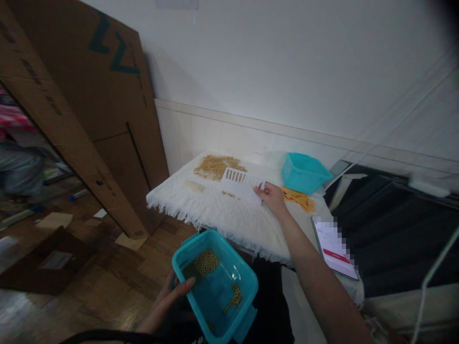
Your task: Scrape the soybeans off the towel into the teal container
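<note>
- Teal container (215, 282) of soybeans (204, 263), left hand (169, 297) clamped on its 9 o'clock rim, held level so they stay in.
- White slotted scoop (241, 185), pinched by the right hand (273, 198), rests on the cloth (222, 215); loose soybean pile (217, 166) at its 10 o'clock.

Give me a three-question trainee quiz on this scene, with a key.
1. True or false: the left hand holds a teal container with beans inside.
2. The right hand grips: A) a spoon B) a white slotted piece C) a brush.
3. Fill in: the bean pile lies on a white fringed ____.
Key: 1 true; 2 B; 3 towel.
</note>
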{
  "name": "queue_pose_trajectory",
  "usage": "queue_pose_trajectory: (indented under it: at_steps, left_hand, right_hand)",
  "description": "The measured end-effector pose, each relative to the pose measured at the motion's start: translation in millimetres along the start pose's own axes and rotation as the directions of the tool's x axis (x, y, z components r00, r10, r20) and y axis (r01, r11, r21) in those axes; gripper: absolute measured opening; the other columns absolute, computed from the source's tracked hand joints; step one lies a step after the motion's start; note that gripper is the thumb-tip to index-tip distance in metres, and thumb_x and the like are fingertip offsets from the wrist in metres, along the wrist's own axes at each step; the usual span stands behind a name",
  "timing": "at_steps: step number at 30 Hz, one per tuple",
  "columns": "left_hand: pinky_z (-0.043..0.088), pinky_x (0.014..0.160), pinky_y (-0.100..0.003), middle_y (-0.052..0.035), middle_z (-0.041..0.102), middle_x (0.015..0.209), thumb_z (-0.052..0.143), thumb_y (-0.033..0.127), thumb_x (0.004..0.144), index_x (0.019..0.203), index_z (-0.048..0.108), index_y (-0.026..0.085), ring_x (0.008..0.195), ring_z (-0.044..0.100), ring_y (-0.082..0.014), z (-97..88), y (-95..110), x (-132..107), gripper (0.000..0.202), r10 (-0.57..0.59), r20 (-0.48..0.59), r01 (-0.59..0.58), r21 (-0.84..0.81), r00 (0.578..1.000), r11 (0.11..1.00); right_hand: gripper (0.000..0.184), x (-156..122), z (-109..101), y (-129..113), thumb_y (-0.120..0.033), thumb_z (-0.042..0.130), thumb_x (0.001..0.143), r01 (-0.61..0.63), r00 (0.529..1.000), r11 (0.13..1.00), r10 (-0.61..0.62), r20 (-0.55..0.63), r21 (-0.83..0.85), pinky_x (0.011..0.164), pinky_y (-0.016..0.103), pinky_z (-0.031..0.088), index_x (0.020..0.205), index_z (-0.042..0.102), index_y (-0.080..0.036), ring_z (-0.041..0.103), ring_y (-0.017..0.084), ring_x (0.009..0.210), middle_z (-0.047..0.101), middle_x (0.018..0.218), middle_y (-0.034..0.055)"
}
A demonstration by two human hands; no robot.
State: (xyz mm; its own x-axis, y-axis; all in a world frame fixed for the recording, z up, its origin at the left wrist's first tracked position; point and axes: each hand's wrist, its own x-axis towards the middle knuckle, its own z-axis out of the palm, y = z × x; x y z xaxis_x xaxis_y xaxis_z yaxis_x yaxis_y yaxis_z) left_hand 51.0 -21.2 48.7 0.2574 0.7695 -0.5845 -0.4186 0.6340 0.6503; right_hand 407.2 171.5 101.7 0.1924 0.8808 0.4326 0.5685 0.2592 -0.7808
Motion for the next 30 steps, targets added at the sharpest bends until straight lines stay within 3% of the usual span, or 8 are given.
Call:
queue_pose_trajectory:
  at_steps: [4, 11, 16, 20, 25, 30]
  left_hand:
    - [0.059, 0.095, -0.062, -0.0133, 0.047, 0.165, 0.085, 0.040, 0.078, 0.161, 0.025, 0.045, 0.134, 0.061, -0.0439, -0.2, -1, 0, 0.103, 0.008, 0.012, -0.008, -0.023, 1.000, 1.000]
    - [0.056, 0.103, -0.059, -0.0137, 0.051, 0.162, 0.080, 0.042, 0.084, 0.160, 0.034, 0.035, 0.142, 0.055, -0.0417, 2.5, 1, -6, 0.089, 0.034, 0.026, -0.035, 0.018, 0.999, 0.999]
    - [0.054, 0.110, -0.050, -0.0116, 0.055, 0.160, 0.078, 0.039, 0.087, 0.157, 0.038, 0.031, 0.150, 0.046, -0.0377, 4.7, 6, -15, 0.081, 0.045, 0.077, -0.045, -0.006, 0.996, 0.999]
    - [0.056, 0.108, -0.052, -0.0127, 0.053, 0.162, 0.076, 0.041, 0.088, 0.159, 0.034, 0.030, 0.147, 0.049, -0.0394, 3.9, 9, -16, 0.083, 0.055, 0.077, -0.056, 0.006, 0.996, 0.998]
    - [0.056, 0.104, -0.055, -0.0138, 0.051, 0.162, 0.081, 0.043, 0.083, 0.162, 0.026, 0.034, 0.142, 0.055, -0.0403, -0.4, 9, -7, 0.097, 0.023, -0.017, -0.023, 0.012, 1.000, 1.000]
    - [0.062, 0.095, -0.051, -0.0129, 0.057, 0.157, 0.086, 0.045, 0.078, 0.161, 0.026, 0.040, 0.128, 0.067, -0.0389, -1.7, 15, -2, 0.103, 0.045, -0.054, -0.043, 0.043, 0.998, 0.998]
  right_hand:
    - [0.052, -1, 2, -1, -0.072, 0.068, 0.072, -0.007, 1.000, 0.999, 0.007, 0.008, 0.032, 0.049, 0.024, 0.032, 0.071, 0.065, -0.021, 0.045, 0.014, 0.052, 0.055, 0.057, -0.0013]
    - [0.053, -2, 7, -1, -0.073, 0.069, 0.069, -0.050, 0.998, 0.993, 0.046, 0.041, 0.106, 0.051, 0.027, 0.040, 0.077, 0.067, -0.021, 0.054, 0.017, 0.058, 0.063, 0.064, 0.0015]
    - [0.054, -3, 8, -4, -0.073, 0.070, 0.069, -0.062, 0.997, 0.991, 0.056, 0.050, 0.119, 0.053, 0.028, 0.043, 0.080, 0.069, -0.021, 0.058, 0.018, 0.060, 0.066, 0.066, 0.0020]
    - [0.049, -4, 8, -7, -0.067, 0.071, 0.069, -0.051, 0.997, 0.990, 0.043, 0.059, 0.131, 0.056, 0.030, 0.048, 0.084, 0.072, -0.020, 0.063, 0.020, 0.063, 0.072, 0.074, 0.0041]
    - [0.040, -7, 7, -12, -0.060, 0.070, 0.073, 0.025, 0.997, 0.998, -0.029, 0.065, 0.051, 0.060, 0.030, 0.050, 0.079, 0.072, -0.020, 0.066, 0.021, 0.066, 0.074, 0.075, 0.0051]
    - [0.036, -16, 2, -20, -0.052, 0.063, 0.083, 0.121, 0.985, 0.978, -0.098, 0.142, -0.168, 0.054, 0.026, 0.040, 0.073, 0.072, -0.019, 0.058, 0.017, 0.056, 0.065, 0.059, 0.0013]
